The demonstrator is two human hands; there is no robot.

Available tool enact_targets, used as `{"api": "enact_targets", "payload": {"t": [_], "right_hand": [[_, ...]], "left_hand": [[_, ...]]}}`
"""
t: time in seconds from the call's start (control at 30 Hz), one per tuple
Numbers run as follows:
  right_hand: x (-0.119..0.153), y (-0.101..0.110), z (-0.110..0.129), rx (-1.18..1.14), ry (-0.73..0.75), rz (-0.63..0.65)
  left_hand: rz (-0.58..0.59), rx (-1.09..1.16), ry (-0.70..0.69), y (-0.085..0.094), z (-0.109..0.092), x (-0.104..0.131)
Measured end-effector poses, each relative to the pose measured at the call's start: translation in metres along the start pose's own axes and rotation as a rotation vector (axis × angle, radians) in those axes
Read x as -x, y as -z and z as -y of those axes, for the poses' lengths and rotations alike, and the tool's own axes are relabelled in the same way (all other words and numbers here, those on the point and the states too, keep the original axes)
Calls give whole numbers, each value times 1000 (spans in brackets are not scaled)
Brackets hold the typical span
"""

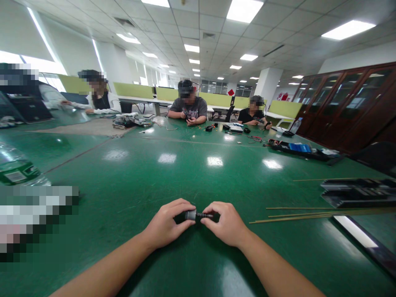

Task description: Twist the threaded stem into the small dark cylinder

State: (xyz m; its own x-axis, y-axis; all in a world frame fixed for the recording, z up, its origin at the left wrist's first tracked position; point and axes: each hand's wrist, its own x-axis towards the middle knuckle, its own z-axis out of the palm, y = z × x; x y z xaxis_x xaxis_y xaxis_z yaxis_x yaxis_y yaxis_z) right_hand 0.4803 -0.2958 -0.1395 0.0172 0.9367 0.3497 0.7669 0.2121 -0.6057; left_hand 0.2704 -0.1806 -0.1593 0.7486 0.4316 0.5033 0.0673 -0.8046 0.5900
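Note:
Near the front middle of the green table, my left hand pinches a short grey and black cylindrical part between thumb and fingers. Facing it, my right hand has thumb and fingers closed on a thin dark ridged shaft. The shaft lines up with the cylinder and meets its right side; whether the two are joined cannot be made out. Both hands are just above the table surface, fingertips close together.
Thin brass-coloured rods and dark metal profiles lie at the right. A plastic bottle is at the left edge. Several people sit across the table, among tools, wires and a black tray.

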Motion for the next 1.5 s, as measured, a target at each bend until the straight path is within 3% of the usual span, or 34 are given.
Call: {"api": "enact_targets", "payload": {"t": [1.5], "right_hand": [[-1, 7, -1, 12, -4, -10]], "left_hand": [[-41, -5, -9, 3, 2, -1]]}}
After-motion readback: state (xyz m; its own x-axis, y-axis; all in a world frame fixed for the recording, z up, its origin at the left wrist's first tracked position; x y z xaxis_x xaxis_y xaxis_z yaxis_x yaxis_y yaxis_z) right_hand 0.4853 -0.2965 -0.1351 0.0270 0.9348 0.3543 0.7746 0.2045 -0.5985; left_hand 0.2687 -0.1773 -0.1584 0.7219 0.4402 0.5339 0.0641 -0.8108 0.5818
